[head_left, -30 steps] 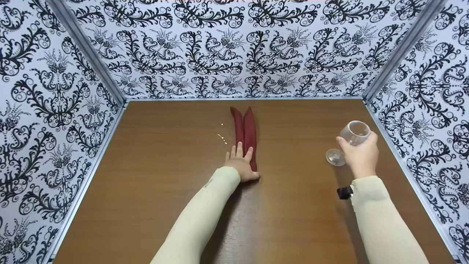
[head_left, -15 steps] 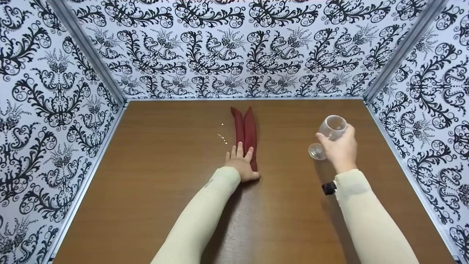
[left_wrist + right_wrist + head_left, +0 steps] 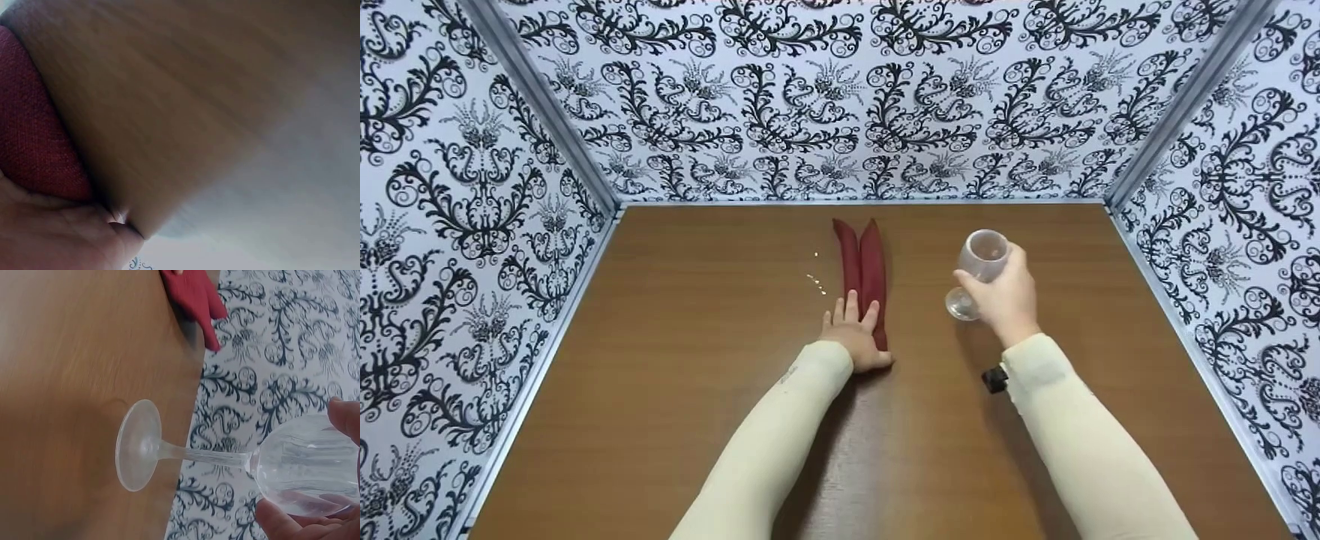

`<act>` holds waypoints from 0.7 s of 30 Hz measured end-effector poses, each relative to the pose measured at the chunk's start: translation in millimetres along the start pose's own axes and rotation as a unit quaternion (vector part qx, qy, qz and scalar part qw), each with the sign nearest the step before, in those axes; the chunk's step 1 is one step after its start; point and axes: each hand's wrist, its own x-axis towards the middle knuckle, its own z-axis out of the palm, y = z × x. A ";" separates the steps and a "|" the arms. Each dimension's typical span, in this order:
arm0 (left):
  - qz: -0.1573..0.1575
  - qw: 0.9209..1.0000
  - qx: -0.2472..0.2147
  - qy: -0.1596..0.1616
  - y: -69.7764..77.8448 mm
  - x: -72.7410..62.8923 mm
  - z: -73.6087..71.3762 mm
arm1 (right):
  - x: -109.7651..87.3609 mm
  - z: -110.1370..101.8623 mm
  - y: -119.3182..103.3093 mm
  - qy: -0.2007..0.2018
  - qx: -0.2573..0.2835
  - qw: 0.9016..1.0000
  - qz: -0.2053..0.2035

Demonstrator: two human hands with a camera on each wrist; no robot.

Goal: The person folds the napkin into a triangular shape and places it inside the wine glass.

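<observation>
My left hand (image 3: 851,337) lies with spread, straight fingers on the near end of a red cloth napkin (image 3: 872,270), folded into two long pointed strips. In the left wrist view the woven red napkin (image 3: 39,124) shows against the palm (image 3: 50,236). Over the table's right half, my right hand (image 3: 1011,300) grips a clear stemmed wine glass (image 3: 982,253) by its bowl. Thumb and fingers wrap the bowl from either side. The right wrist view shows the wine glass (image 3: 304,458) with its stem and round foot bare, and the foot stands off the wooden surface.
The brown wooden table (image 3: 697,360) is bounded by patterned black-and-white walls (image 3: 825,105) at the back and both sides. Small white specks (image 3: 816,283) lie left of the napkin. A small black device (image 3: 994,379) sits at the right wrist.
My right hand has carried the wine glass leftward across the table, closer to the napkin. My left hand and the napkin have stayed in place.
</observation>
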 end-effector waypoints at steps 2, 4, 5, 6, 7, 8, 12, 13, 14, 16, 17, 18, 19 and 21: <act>0.000 1.000 0.001 0.000 0.1 -0.8 -0.5 | -0.8 7.1 -3.0 -0.008 -0.002 1.000 -0.005; 0.000 1.000 0.003 -0.001 0.7 -2.5 -1.9 | -1.9 13.6 -6.1 -0.016 -0.001 1.000 -0.010; 0.001 1.000 0.002 0.001 1.2 -4.0 -3.1 | -2.6 16.6 -7.7 -0.021 -0.001 1.000 -0.011; 0.001 1.000 0.003 0.001 1.6 -5.6 -4.3 | -3.2 19.5 -9.1 -0.025 0.000 1.000 -0.012; 0.002 1.000 0.003 0.003 2.0 -7.0 -5.5 | -3.7 22.2 -10.5 -0.030 0.000 0.999 -0.012; 0.003 1.000 0.004 0.005 2.4 -8.4 -6.7 | -4.4 24.7 -12.0 -0.036 0.001 0.999 -0.012; 0.004 1.000 0.009 0.010 2.8 -10.5 -8.5 | -6.5 34.2 -16.5 -0.053 0.001 0.998 -0.015; 0.005 1.000 0.010 0.009 2.6 -10.0 -8.3 | -6.7 36.2 -17.4 -0.057 0.001 0.998 -0.016; 0.004 1.000 0.012 0.008 2.4 -9.0 -7.7 | -6.9 38.2 -18.1 -0.059 0.001 0.998 -0.017; 0.003 1.000 0.013 0.007 1.6 -6.4 -5.9 | -7.2 41.9 -19.2 -0.064 0.000 0.998 -0.018; 0.002 1.000 0.014 0.006 1.2 -4.8 -4.8 | -7.4 43.5 -19.7 -0.066 0.001 0.998 -0.019; 0.002 1.000 0.012 0.007 0.9 -3.9 -3.9 | -7.6 44.9 -20.1 -0.068 0.001 0.997 -0.019; 0.001 1.000 0.012 0.005 0.5 -2.4 -2.6 | -8.0 46.2 -20.7 -0.071 0.001 0.997 -0.019; 0.001 1.000 0.010 0.008 0.0 -0.7 -0.8 | -8.8 49.1 -21.6 -0.076 0.002 0.997 -0.021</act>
